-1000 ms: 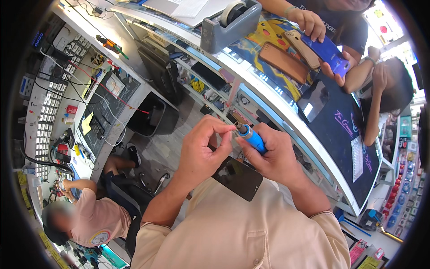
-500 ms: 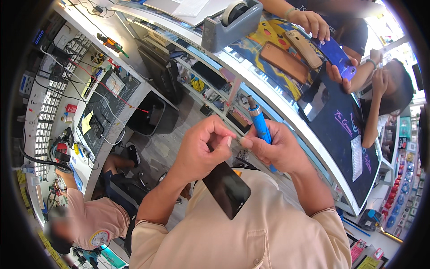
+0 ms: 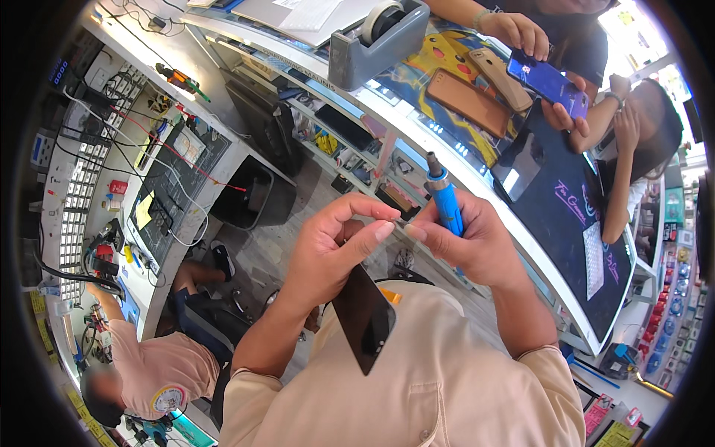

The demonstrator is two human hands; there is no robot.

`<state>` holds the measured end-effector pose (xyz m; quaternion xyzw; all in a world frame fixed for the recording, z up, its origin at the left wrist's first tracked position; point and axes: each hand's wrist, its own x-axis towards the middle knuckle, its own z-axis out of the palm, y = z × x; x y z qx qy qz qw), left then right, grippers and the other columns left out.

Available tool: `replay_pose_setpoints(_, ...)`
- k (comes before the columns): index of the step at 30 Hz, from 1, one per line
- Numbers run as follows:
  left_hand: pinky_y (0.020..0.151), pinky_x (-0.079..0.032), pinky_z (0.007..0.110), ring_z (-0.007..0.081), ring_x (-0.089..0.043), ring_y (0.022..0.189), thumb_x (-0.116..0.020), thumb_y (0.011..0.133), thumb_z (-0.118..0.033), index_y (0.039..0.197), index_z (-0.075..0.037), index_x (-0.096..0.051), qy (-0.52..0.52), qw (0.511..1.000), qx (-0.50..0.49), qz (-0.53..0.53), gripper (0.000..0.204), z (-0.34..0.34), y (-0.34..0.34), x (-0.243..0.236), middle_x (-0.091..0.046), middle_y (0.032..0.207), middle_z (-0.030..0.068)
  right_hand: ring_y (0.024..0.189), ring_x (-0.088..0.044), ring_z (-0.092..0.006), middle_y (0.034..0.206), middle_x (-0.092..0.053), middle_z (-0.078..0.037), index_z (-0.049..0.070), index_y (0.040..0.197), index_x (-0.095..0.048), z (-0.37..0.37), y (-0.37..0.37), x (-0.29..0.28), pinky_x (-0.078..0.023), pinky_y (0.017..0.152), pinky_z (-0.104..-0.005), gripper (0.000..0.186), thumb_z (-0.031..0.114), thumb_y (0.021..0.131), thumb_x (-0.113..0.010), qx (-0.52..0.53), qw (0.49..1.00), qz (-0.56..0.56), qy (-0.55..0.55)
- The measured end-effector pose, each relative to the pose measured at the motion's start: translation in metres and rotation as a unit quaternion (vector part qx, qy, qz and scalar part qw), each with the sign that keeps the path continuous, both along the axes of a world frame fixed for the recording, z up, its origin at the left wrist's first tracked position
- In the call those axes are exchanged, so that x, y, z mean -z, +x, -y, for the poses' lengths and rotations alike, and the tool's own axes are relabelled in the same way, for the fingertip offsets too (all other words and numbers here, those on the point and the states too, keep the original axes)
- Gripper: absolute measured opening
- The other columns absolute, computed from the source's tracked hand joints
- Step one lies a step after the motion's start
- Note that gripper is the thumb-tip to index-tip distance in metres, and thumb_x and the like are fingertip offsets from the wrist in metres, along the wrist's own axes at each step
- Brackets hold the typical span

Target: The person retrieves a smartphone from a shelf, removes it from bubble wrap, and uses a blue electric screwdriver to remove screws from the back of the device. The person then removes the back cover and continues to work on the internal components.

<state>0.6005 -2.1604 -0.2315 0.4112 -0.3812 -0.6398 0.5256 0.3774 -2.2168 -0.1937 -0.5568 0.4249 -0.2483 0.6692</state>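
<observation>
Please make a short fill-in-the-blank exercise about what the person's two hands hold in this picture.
1. The right hand holds a screwdriver with a ____ handle.
2. A black phone hangs under the ____ hand.
3. The grey tape dispenser stands on the ____.
4. The fingertips of both hands nearly ____ .

Missing words: blue; left; counter; touch

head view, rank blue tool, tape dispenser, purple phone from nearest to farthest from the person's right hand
From the right hand:
1. Blue tool: held in that hand, pointing up.
2. Purple phone: up and to the right, in another person's hands across the counter.
3. Tape dispenser: farthest, on the counter at the top, to the left.
</observation>
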Motion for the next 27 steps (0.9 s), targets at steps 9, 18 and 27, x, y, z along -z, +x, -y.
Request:
replay_pose_setpoints(9, 0.081, -0.043, 0.022, 0.0065, -0.054, 0.090, -0.067, 0.098, 0.003, 0.105, -0.002, -0.066, -0.087, 0.981, -0.006, 0.172, 0.009, 0.006, -0.003, 0.012, -0.060, 0.101, 0.0016, 0.066, -0.051, -0.0107, 0.072, -0.058, -0.004, 0.003, 0.091, -0.064, -0.007, 0.002, 0.007, -0.046, 0.061, -0.0309, 0.023, 0.019, 0.098, -0.078, 0.000, 0.974, -0.106, -0.199)
replay_pose_setpoints(18, 0.066, -0.045, 0.022, 0.0025, -0.052, 0.073, -0.068, 0.093, 0.002, 0.098, -0.003, -0.060, -0.115, 0.981, -0.008, 0.155, 0.011, 0.016, -0.012, 0.018, -0.060, 0.093, -0.0003, 0.066, -0.053, -0.0074, 0.072, -0.063, -0.004, 0.003, 0.089, -0.062, -0.011, 0.002, 0.006, -0.049, 0.061, -0.0288, 0.022, 0.017, 0.095, -0.078, 0.009, 0.979, -0.098, -0.176)
replay_pose_setpoints(27, 0.068, -0.044, 0.022, 0.0028, -0.050, 0.077, -0.066, 0.093, 0.003, 0.100, -0.004, -0.057, -0.100, 0.990, 0.015, 0.100, 0.013, 0.016, -0.007, 0.024, -0.056, 0.095, -0.0005, 0.065, -0.055, -0.0049, 0.075, -0.066, -0.001, 0.002, 0.092, -0.063, -0.008, -0.005, 0.004, -0.049, 0.060, -0.0262, 0.021, 0.014, 0.091, -0.081, -0.010, 0.986, -0.099, -0.134)
